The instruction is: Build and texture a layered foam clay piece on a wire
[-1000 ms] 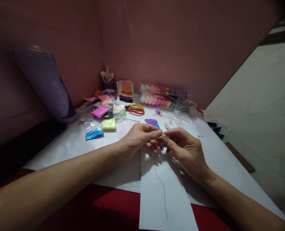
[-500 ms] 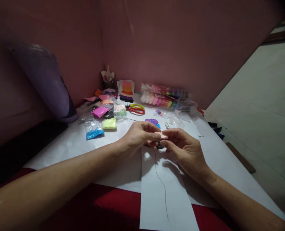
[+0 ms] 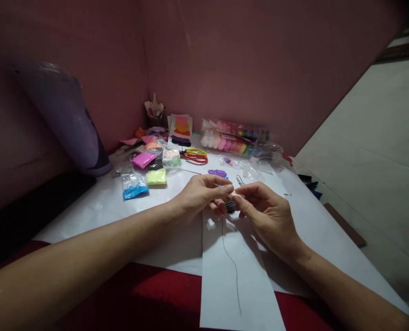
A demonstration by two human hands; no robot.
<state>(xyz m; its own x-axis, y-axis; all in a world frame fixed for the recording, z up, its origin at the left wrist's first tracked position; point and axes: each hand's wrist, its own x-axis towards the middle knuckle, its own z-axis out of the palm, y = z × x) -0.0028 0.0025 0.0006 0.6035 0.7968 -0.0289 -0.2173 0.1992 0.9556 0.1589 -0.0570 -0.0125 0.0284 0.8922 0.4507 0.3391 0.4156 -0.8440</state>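
Pinched between the fingertips of both hands is a small pale peach piece of modelling clay (image 3: 234, 195), mostly covered by the fingers. My left hand (image 3: 206, 192) closes on it from the left, thumb against index finger. My right hand (image 3: 266, 209) grips its right side with thumb and fingertips. Just beneath the fingers a dark ridged piece (image 3: 229, 205) shows in part on a white sheet of paper (image 3: 221, 285). A thin dark line (image 3: 236, 271), drawn or a wire, runs down from it. Behind the hands lie textured purple clay (image 3: 217, 173) and a bit of blue.
Bagged clay packets, pink (image 3: 144, 160), yellow (image 3: 156, 177) and blue (image 3: 135, 192), lie left. Red-and-yellow-handled pliers or scissors (image 3: 196, 156), a coloured picture card (image 3: 181, 131) and a large clay pack (image 3: 237, 138) sit behind. A metallic tool (image 3: 239, 180) is near my right hand.
My fingertips have drawn closer around the peach clay, so less of it shows. More of the dark ridged piece below is visible. The other things stay put.
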